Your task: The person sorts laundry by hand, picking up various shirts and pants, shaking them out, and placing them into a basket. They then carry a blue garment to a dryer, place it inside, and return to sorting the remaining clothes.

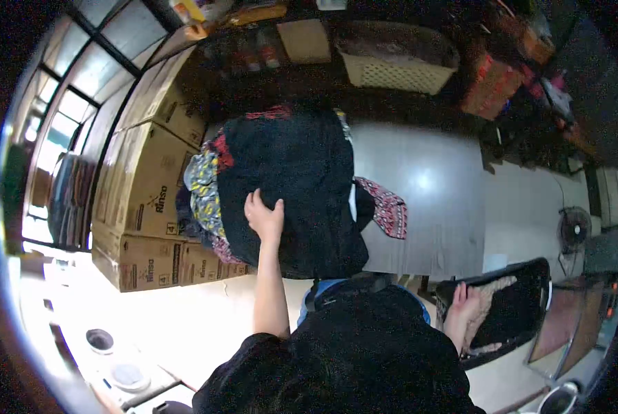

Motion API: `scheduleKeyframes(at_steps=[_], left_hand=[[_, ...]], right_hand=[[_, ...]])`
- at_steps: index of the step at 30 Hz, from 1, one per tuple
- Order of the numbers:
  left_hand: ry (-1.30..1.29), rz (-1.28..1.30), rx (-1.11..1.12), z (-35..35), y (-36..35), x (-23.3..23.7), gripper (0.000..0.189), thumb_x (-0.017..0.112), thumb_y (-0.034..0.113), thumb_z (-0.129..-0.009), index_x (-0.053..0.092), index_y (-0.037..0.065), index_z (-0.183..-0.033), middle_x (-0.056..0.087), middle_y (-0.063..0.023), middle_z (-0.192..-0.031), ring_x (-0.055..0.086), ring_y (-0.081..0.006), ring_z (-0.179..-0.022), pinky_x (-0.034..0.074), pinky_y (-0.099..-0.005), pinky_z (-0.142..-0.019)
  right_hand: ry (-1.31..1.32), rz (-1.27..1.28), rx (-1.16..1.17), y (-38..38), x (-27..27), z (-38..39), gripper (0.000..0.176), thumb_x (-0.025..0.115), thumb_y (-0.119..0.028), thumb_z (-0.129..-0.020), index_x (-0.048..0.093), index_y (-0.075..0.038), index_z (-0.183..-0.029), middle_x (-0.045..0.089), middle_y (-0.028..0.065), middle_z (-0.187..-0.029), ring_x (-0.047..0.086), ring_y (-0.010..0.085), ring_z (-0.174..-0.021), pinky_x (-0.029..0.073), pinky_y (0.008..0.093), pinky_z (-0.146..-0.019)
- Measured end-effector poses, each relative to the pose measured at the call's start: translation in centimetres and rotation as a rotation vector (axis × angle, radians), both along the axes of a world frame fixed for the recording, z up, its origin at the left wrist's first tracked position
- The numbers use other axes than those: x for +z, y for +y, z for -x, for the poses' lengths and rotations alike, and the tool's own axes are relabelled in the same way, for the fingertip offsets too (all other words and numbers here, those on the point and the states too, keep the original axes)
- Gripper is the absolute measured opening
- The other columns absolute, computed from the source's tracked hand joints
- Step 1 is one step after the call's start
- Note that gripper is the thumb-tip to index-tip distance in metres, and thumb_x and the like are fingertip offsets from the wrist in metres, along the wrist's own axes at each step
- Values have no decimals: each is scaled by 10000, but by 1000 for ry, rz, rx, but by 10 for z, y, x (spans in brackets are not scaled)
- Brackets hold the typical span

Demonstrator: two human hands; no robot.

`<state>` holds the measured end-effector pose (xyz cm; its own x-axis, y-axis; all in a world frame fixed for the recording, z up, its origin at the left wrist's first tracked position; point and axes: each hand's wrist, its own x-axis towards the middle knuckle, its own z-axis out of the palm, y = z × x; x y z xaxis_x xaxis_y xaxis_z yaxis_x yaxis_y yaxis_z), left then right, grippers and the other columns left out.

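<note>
Black cloth (pixel 295 165), as seen in the head view, lies spread over a heap of garments on the pale grey counter (pixel 436 221), directly in front of the person. The left hand (pixel 264 219) rests palm down on it, fingers spread wide and the thumb apart, with no fold visibly pinched; the flat contact suggests steadying or smoothing rather than lifting. Yellow-and-grey patterned cloth (pixel 204 190) shows at the heap's left edge, and red-and-white patterned cloth (pixel 391 215) juts from its right, presumably because the black layer covers only the middle.

The right hand (pixel 466 303) is well apart from the heap, at the near side of a dark container (pixel 545 269) in which beige material (pixel 487 310) shows. Its fingers are raised and loosely extended; whether they touch or hold anything cannot be told.

Cardboard cartons (pixel 150 172), printed "Rinso" and "4", stand stacked beside the heap's left side, perhaps kept there to leave the working surface free. Beyond the counter, a cream basket (pixel 398 74) sits at the back; a fan (pixel 574 226) stands at far right.
</note>
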<state>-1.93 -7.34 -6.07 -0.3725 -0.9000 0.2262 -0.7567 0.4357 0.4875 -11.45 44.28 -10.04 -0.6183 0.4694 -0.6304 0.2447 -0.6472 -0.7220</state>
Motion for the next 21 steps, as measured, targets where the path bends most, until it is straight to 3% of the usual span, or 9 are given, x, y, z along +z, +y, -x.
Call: scheduleKeyframes(at_steps=[5, 7, 9, 10, 11, 12, 15, 18, 21], left_hand=[[-76, -124, 268, -65, -46, -30, 733, 746, 344, -740, 442, 67, -1347, 400, -194, -1408, 361, -360, -1319, 353, -490, -1048], [-142, -6, 393, -70, -29, -12, 722, 739, 347, -763, 433, 19, -1328, 423, -224, -1370, 413, -386, -1267, 370, -471, -1035], [48, -90, 342, -95, -43, -32, 688, 737, 351, -768, 453, 5, -1290, 447, -249, -1330, 457, -403, -1210, 395, -456, -992], [142, -130, 319, -106, -47, -40, 672, 737, 353, -771, 463, -2, -1271, 460, -262, -1310, 479, -412, -1182, 408, -449, -971], [120, -130, 329, -110, -42, -28, 471, 712, 328, -803, 571, -12, -1097, 599, -255, -1088, 587, -390, -1021, 458, -431, -848], [145, -169, 298, -118, -44, -30, 408, 699, 315, -816, 586, -16, -1028, 616, -240, -1002, 604, -381, -965, 466, -429, -812], [259, -139, 170, -134, -46, -24, 277, 599, 237, -896, 617, -23, -802, 634, -175, -696, 638, -354, -727, 478, -427, -677], [100, -71, 110, -146, -51, -8, 262, 550, 211, -925, 610, -18, -812, 643, -190, -744, 628, -362, -734, 459, -439, -660], [420, 4, 202, -148, -48, 16, 259, 505, 194, -964, 567, -6, -811, 612, -138, -718, 586, -261, -651, 437, -385, -615]], right_hand=[[209, -156, 956, -127, 36, 49, 324, 604, -250, -928, 510, -10, -1125, 643, 150, -1029, 667, 257, -794, 561, 336, -668], [-14, -124, 1268, -178, 41, 58, 400, 631, -336, -907, 547, 4, -1101, 647, 142, -1013, 671, 224, -762, 558, 310, -634], [-69, -258, 1622, -222, 23, 54, 538, 667, -455, -854, 568, 6, -1116, 649, 137, -1008, 666, 198, -740, 553, 303, -637], [-55, -376, 1799, -248, 26, 45, 618, 681, -540, -808, 607, 2, -1095, 653, 127, -1004, 658, 177, -723, 541, 292, -636], [-5, -555, 1952, -267, 16, 37, 620, 717, -545, -770, 646, 21, -1013, 666, 127, -940, 651, 183, -736, 529, 316, -644], [193, -926, 2102, -284, 24, 30, 509, 704, -440, -808, 658, 41, -968, 664, 160, -855, 650, 250, -745, 521, 351, -693], [775, -1287, 1839, -309, 20, 10, 308, 619, -257, -870, 608, 51, -858, 580, 212, -760, 577, 363, -720, 477, 370, -690], [768, -1027, 1785, -307, 68, 29, 300, 619, -264, -887, 594, 26, -813, 591, 149, -735, 572, 278, -705, 466, 347, -695], [607, -370, 1343, -276, 117, 70, 195, 578, -240, -950, 631, -64, -886, 616, 6, -878, 572, 106, -831, 466, 296, -735]])
